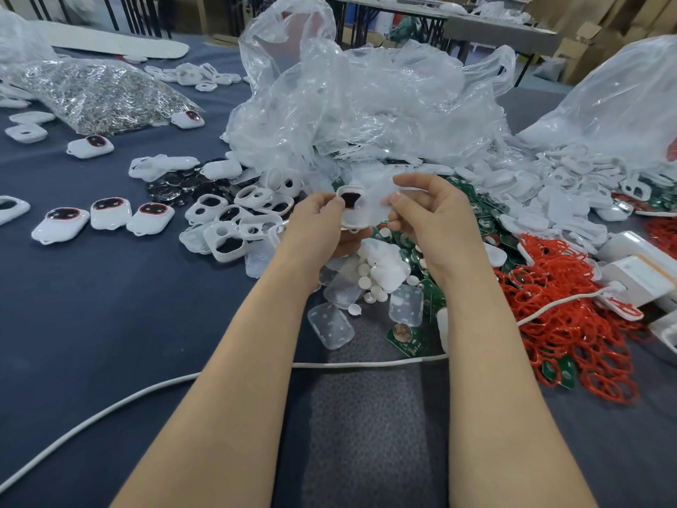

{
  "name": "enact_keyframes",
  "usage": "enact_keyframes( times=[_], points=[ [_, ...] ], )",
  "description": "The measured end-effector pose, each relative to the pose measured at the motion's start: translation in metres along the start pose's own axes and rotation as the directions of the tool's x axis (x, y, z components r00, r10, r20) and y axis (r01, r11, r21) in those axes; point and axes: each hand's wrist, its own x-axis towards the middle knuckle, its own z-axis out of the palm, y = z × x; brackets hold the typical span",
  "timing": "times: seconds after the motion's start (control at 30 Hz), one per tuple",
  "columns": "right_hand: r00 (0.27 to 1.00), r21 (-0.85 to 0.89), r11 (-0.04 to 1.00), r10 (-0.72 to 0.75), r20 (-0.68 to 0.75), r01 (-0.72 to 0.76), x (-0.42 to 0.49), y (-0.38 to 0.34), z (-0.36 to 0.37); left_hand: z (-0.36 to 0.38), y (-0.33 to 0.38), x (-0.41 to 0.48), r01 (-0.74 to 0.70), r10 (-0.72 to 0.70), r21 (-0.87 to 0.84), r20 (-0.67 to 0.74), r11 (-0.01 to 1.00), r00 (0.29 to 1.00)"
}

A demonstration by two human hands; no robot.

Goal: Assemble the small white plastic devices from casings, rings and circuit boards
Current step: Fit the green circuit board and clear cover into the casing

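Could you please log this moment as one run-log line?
left hand: holds casing | right hand: pinches clear part | red rings: piled, untouched

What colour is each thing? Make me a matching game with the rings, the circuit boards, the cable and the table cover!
Things:
1. rings
2. circuit boards
3. cable
4. table cover

Colours:
A. white
B. dark blue
C. red
D. green

Pairs: 1-C, 2-D, 3-A, 4-B

The translucent piece (376, 201) is blurred, and the left hand (320, 223) hides part of the casing (351, 212).
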Motion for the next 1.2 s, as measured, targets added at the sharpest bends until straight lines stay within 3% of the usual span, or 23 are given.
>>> enact_keyframes(
  times=[0.3, 0.7, 1.2],
  points=[
    [0.994, -0.231, 0.967, -0.107, -0.002, 0.103, -0.001, 0.001, 0.005, 0.001, -0.002, -0.001, 0.006, -0.012, 0.072, 0.097, 0.997, 0.995],
    [0.987, -0.321, 0.937, -0.160, -0.034, 0.141, 0.001, 0.006, 0.010, 0.000, -0.001, -0.001, 0.004, -0.014, 0.072, 0.134, 0.997, 0.991],
    [0.980, 0.014, 0.997, -0.067, -0.188, 0.071, 0.000, 0.001, 0.002, -0.001, -0.004, 0.001, 0.006, -0.012, 0.049, 0.127, 0.999, 0.992]
  ],
)
